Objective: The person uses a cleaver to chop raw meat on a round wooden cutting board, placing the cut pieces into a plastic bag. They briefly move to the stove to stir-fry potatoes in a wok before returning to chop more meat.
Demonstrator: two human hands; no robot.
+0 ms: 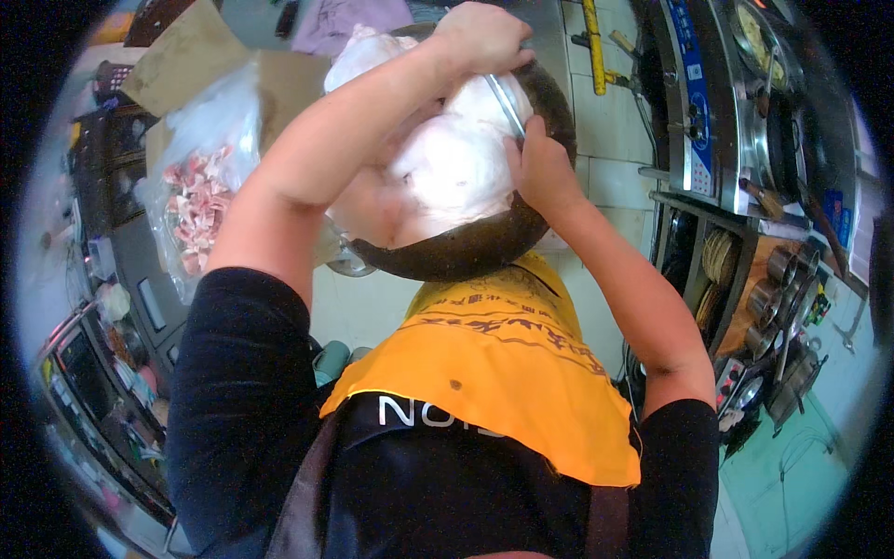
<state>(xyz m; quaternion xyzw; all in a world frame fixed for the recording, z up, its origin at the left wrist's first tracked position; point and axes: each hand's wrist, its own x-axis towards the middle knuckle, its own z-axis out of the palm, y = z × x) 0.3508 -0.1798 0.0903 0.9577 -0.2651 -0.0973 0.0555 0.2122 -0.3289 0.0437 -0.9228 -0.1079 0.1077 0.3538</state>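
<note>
Pale raw poultry carcasses [454, 164] lie heaped in a large dark, round pan [454, 258] before me. My right hand [548, 164] is closed around the lower end of a narrow, shiny metal tool [504, 105], at the pan's right side. The tool slants up and left over the poultry and passes beneath my left hand [482, 36]. My left hand is curled at the pan's far side; what lies inside its fingers is hidden. I cannot tell whether the tool is a knife or another utensil. My left forearm crosses over part of the poultry.
Left of the pan, an open cardboard box [286, 87] holds a clear plastic bag [237, 105] with cut raw meat pieces [199, 209]. A steel stove [723, 168] stands at right, with a yellow pipe [594, 49] nearby. Metal pots [768, 297] sit at lower right.
</note>
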